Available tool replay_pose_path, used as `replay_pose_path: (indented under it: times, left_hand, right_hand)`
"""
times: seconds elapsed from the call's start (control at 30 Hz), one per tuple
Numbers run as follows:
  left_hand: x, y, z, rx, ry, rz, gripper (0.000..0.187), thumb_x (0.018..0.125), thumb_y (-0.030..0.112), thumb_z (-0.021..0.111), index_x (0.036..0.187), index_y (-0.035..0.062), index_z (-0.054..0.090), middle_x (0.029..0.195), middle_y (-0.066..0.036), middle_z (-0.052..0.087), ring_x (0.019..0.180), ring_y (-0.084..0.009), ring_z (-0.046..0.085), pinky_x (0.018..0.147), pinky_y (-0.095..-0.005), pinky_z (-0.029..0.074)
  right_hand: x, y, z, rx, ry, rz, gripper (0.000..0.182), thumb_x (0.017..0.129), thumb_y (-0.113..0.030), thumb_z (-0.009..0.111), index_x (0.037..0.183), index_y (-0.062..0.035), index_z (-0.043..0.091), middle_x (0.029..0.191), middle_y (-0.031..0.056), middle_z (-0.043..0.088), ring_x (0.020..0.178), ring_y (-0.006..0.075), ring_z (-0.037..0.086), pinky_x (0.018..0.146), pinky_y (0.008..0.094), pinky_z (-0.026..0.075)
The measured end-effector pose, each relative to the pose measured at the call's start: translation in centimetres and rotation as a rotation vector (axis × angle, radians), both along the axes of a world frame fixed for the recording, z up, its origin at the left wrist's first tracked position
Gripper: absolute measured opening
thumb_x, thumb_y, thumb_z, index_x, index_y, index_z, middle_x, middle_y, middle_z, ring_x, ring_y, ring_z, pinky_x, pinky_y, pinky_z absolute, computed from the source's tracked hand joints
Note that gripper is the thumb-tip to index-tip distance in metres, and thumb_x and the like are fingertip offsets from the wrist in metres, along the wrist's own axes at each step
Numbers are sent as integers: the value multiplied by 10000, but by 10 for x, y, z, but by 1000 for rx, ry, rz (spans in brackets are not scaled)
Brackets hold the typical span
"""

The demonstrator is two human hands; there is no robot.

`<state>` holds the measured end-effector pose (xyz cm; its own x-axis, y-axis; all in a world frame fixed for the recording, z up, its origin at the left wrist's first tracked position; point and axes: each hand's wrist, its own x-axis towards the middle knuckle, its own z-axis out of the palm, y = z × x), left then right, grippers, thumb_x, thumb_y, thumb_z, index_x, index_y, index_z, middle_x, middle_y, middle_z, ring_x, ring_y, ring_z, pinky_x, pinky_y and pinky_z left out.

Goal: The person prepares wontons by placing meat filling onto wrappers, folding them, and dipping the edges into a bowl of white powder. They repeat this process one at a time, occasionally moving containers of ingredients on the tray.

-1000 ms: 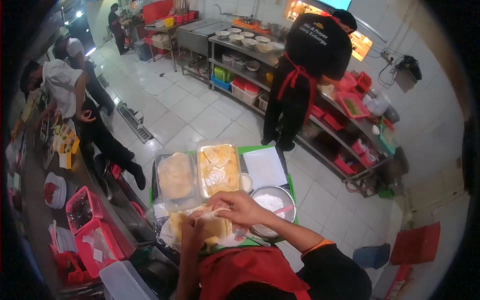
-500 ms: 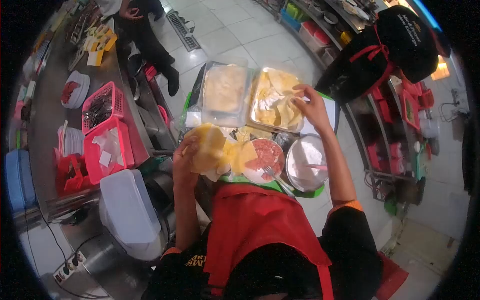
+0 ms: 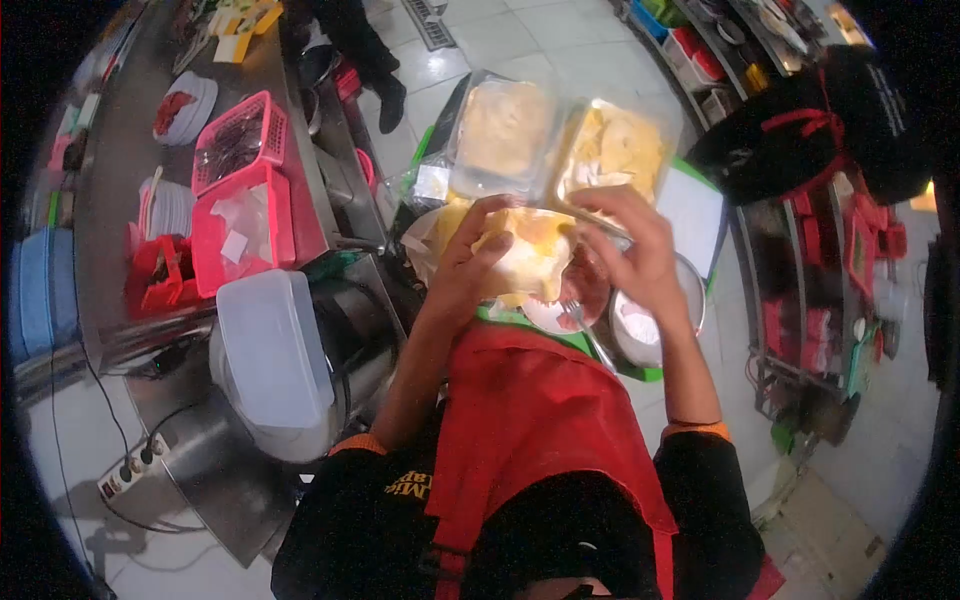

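My left hand grips a stack of thin yellow dough sheets in front of my red apron, thumb on top. At the stack's right edge, my right hand has its fingers curved and apart; whether the fingertips touch the sheets is hard to see. Beneath the hands, a plate of pink minced meat is partly hidden, with a fork resting on it. Right of the plate stands a round bowl holding something white. Farther back are two clear containers, one with pale sheets, one with yellow sheets.
On the left, a steel counter carries pink baskets and stacked plates. A lidded translucent tub stands nearer me. A person in dark clothes is at the right, by shelves.
My right hand has left the yellow-sheet container and come down beside the stack. My left hand has brought the stack rightward, over the plate. The camera view has shifted.
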<state>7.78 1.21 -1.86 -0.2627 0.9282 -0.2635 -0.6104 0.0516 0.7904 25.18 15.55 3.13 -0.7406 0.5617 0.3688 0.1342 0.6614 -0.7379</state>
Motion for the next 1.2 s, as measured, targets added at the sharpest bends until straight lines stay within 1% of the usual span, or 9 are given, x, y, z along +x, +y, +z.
replay_pose_path:
  times: [0.07, 0.27, 0.47, 0.6, 0.67, 1.0, 1.07, 1.13, 1.2]
  left_hand:
    - [10, 9, 1, -7, 120, -59, 356, 978, 78, 518, 1332, 105, 501, 1251, -58, 559, 1123, -147, 562, 942, -299, 491]
    - [25, 19, 15, 27, 422, -160, 327, 1001, 162, 491, 1321, 93, 506, 1182, -73, 589, 1032, -144, 570, 896, -289, 474]
    - [34, 18, 21, 38, 279, -133, 297, 1038, 209, 447, 1302, 85, 499, 1125, -63, 597, 986, -121, 572, 872, -268, 471]
    - [30, 16, 2, 31, 260, -92, 262, 1049, 216, 439, 1247, 68, 526, 1089, -55, 601, 960, -108, 571, 848, -256, 471]
    - [31, 15, 5, 17, 245, -104, 207, 1070, 236, 433, 1103, 66, 546, 947, 42, 499, 887, -43, 444, 804, -205, 381]
    - [27, 9, 6, 57, 292, -90, 221, 1074, 263, 435, 1000, 73, 522, 884, 68, 460, 839, -23, 410, 752, -194, 364]
    - [28, 7, 13, 91, 298, -66, 233, 1077, 264, 419, 997, 72, 524, 873, 63, 462, 830, -23, 415, 746, -199, 371]
    - [27, 6, 12, 88, 296, -59, 206, 1065, 246, 452, 1029, 63, 539, 885, 55, 493, 832, -27, 444, 746, -204, 390]
    - [28, 6, 14, 86, 294, -58, 188, 1054, 228, 484, 1061, 54, 554, 896, 47, 523, 834, -31, 472, 746, -209, 409]
  right_hand:
    - [5, -14, 3, -48, 10, -38, 255, 818, -66, 717, 1066, -23, 675, 1000, 130, 684, 947, 311, 631, 844, 375, 497]
    - [22, -22, 2, 166, -39, -64, 242, 812, -42, 692, 1051, -28, 658, 974, 139, 660, 897, 313, 610, 816, 394, 481]
    - [26, -29, 5, 118, -137, -80, 256, 830, -30, 666, 1080, -31, 610, 972, 144, 612, 890, 324, 605, 802, 399, 482]
    - [26, -37, 12, -13, -42, -36, 252, 842, -6, 642, 1093, -30, 625, 975, 146, 594, 877, 323, 612, 773, 389, 501]
    - [29, -37, 11, -51, -108, -12, 270, 851, 17, 621, 1112, -48, 646, 975, 143, 584, 861, 310, 622, 746, 375, 516]
    - [28, -36, 7, -22, -98, 27, 294, 848, 18, 627, 1130, -59, 652, 966, 134, 577, 834, 279, 626, 737, 351, 512]
    - [32, -36, 9, -302, -141, -82, 328, 833, 12, 654, 1154, -54, 632, 953, 121, 568, 823, 231, 614, 734, 319, 495]
    - [33, -37, -11, -356, -111, -90, 373, 811, 32, 676, 1171, -38, 611, 903, 96, 579, 799, 188, 600, 747, 279, 482]
    - [28, -42, -21, -616, 267, -208, 385, 800, 61, 678, 1169, -22, 609, 845, 73, 591, 777, 183, 608, 773, 264, 488]
